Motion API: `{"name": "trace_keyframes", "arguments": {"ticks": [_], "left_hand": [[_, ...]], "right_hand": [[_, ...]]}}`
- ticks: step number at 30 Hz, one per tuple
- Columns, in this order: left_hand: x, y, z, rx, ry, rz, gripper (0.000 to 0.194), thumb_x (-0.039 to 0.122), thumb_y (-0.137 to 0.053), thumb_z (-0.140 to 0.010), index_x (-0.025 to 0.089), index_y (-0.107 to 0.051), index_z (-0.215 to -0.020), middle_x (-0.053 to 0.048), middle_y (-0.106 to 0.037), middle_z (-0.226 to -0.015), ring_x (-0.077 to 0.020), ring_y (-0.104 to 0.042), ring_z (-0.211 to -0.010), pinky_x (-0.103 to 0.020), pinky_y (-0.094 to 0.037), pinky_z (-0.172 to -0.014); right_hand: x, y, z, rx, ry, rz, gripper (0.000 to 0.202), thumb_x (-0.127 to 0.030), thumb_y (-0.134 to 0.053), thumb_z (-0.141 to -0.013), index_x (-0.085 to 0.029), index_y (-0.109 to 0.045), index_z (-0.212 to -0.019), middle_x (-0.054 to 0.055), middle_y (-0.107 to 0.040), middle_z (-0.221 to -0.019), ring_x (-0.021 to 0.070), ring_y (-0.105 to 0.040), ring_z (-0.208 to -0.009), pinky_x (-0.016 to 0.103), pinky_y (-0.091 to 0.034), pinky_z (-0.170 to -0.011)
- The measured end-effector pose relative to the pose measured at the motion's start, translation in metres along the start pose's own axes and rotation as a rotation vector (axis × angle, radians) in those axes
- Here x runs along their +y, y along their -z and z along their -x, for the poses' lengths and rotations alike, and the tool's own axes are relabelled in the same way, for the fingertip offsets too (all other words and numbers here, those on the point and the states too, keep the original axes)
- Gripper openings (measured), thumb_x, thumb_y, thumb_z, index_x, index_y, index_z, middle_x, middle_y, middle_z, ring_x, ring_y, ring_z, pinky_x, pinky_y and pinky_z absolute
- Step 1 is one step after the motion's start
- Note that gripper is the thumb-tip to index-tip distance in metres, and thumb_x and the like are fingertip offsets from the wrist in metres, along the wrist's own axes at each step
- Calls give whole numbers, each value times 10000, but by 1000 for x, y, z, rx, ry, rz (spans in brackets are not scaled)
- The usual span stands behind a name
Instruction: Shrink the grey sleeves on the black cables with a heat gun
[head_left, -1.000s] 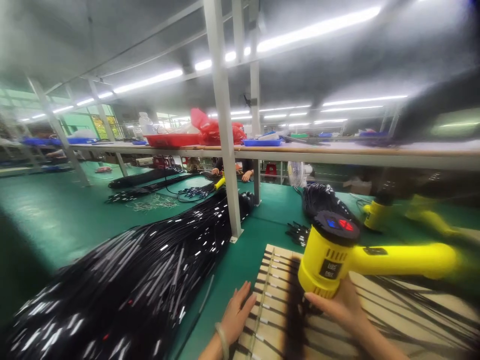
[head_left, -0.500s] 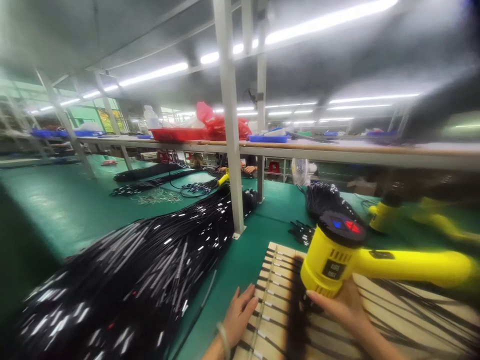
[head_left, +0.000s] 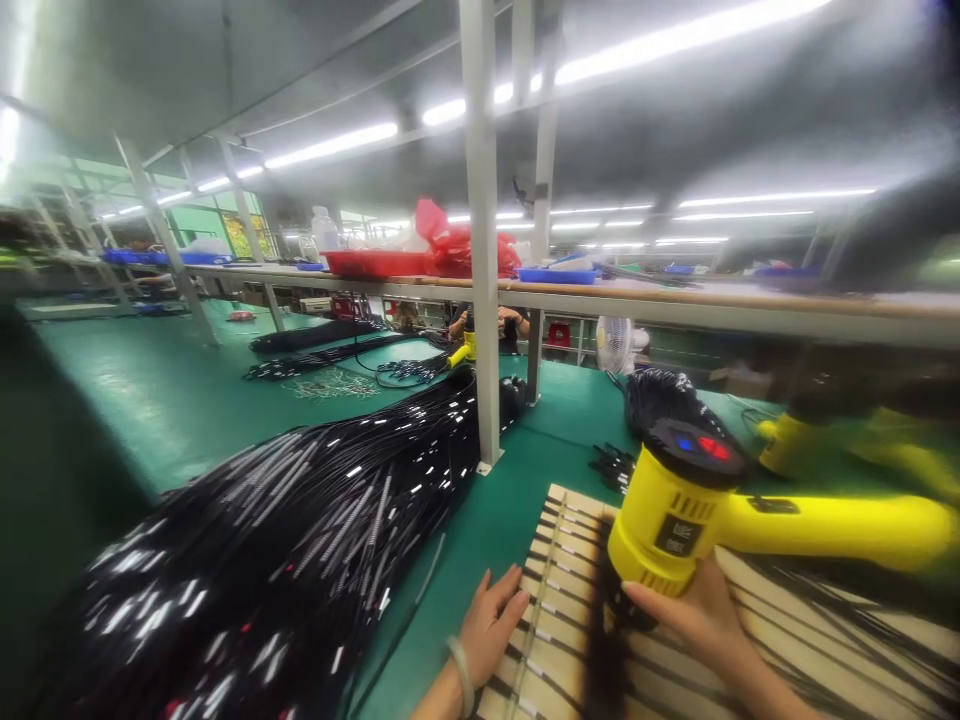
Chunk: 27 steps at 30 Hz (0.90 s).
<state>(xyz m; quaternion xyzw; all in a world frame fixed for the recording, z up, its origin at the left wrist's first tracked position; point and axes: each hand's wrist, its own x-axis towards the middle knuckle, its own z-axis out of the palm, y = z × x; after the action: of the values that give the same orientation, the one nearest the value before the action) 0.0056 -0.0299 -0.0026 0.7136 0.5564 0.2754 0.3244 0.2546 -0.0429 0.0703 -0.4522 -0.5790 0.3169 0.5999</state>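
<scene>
Right hand (head_left: 703,612): closed around the lower barrel of a yellow plastic heat gun with a round black top (head_left: 664,500), thumb on the near side, the other fingers hidden behind it.
Left hand (head_left: 491,622): holding nothing, fingers loosely extended at the left edge of a pale wooden board with a dark band across it (head_left: 551,630); whether the fingertips touch a cable cannot be told. A pale band (head_left: 462,678) circles the wrist.
Heat gun: upright above the board, dark nozzle end pointing down over the dark band, yellow handle stretching right.
Board: on the green-topped desk (head_left: 517,510), bearing spaced thin black cables (head_left: 559,583) in a row, with a thin pale rod (head_left: 541,600) lying across them near the left edge.
Cable heap: a large mass of black cables with shiny pale pieces (head_left: 300,530) left of the left hand, beside a white metal post (head_left: 484,250).
Shelf: above the desk, carrying a red plastic tray (head_left: 375,263), a crumpled red bag (head_left: 472,250) and a shallow blue tray (head_left: 556,275).
Far side: a co-worker's hands, partly hidden by the post, near another yellow tool (head_left: 463,350).
</scene>
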Motion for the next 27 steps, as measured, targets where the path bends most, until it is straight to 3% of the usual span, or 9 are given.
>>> {"name": "trace_keyframes", "arguments": {"ticks": [6, 14, 18, 22, 27], "left_hand": [[-1, -1, 0, -3, -3, 0, 553, 552, -305, -829, 202, -455, -1229, -36, -430, -1307, -220, -323, -1259, -451, -127, -1099], [1, -1, 1, -22, -3, 5, 547, 539, -284, -840, 198, -440, -1238, -46, -424, -1316, -195, -340, -1252, -440, -123, -1101], [3, -1, 2, -16, -4, 14, 539, 534, -287, -842, 198, -448, -1232, -52, -440, -1304, -201, -356, -1243, -450, -131, -1096], [1, -3, 3, -14, -24, 17, 537, 537, -284, -842, 208, -439, -1237, -45, -431, -1310, -201, -347, -1247, -446, -122, -1098], [-2, -5, 2, 3, -27, 18, 522, 541, -289, -839, 234, -449, -1229, -37, -446, -1300, -191, -366, -1236, -441, -137, -1093]], "right_hand": [[5, 1, 4, -20, 4, 84, 454, -293, -741, -538, -177, -574, -943, 98, -676, -913, 331, -611, -884, 499, -472, -793], [1, -5, 11, 22, -38, 19, 418, -279, -756, -472, -198, -602, -852, 82, -701, -817, 350, -632, -783, 570, -457, -765], [5, -1, 10, 23, -163, -23, 383, -230, -779, -401, -205, -647, -760, 70, -710, -783, 354, -625, -814, 572, -419, -837], [1, 2, 11, -39, -291, -166, 275, -245, -746, -454, -217, -655, -713, 61, -712, -821, 326, -624, -855, 536, -428, -846], [-10, -10, 21, 45, -192, -144, 362, -228, -764, -437, -225, -623, -771, 22, -698, -761, 320, -610, -889, 520, -402, -895]]}}
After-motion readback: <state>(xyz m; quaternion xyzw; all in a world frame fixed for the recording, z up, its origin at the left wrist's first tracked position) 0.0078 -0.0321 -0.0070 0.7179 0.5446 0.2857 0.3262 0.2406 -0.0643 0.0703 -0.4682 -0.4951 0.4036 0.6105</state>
